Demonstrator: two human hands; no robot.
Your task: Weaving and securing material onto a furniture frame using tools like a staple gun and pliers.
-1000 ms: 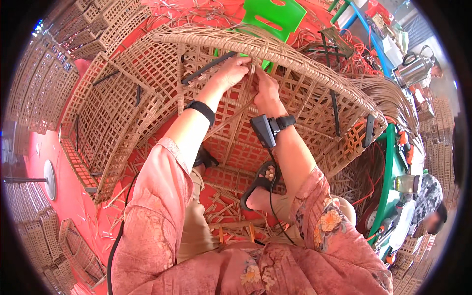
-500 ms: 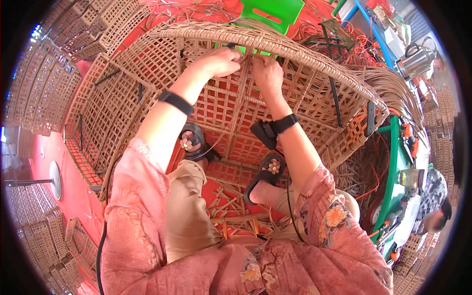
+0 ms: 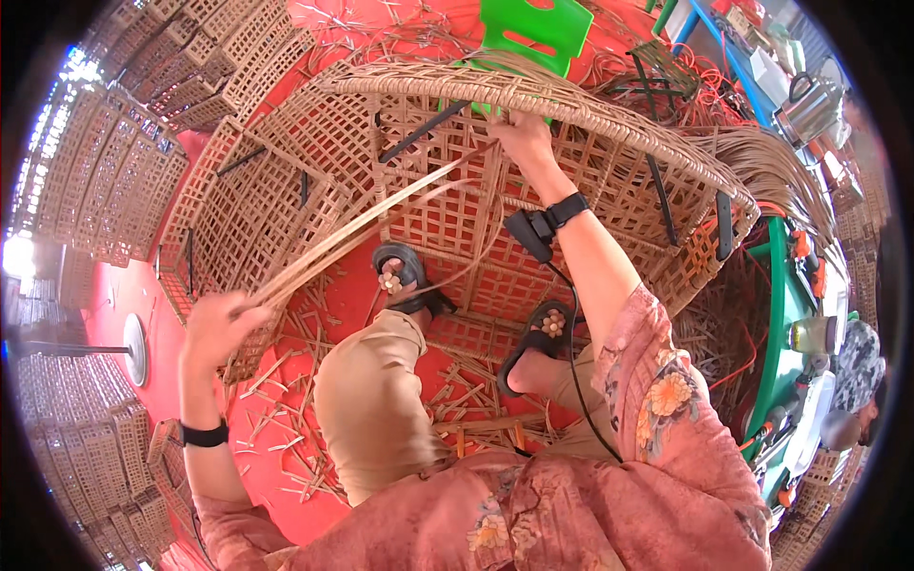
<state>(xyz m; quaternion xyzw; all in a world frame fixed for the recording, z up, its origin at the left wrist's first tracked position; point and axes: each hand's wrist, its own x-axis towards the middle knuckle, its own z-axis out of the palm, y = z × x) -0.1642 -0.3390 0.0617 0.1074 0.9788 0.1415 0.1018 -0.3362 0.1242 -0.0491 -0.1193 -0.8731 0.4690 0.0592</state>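
From the head view, I see the left hand [image 3: 221, 328], motion-blurred, pinching tan weaving strips [image 3: 405, 197]; I can't count them. They slant taut up to the right hand [image 3: 525, 143], which curls just under the rim of the wicker frame [image 3: 628, 124]. Its fingertips are hidden, so I can't tell its grip. The frame lies beyond the 2 sandals [image 3: 400, 274].

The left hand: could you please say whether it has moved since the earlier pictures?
Yes: the left hand has moved down and leftward, away from the woven rim.
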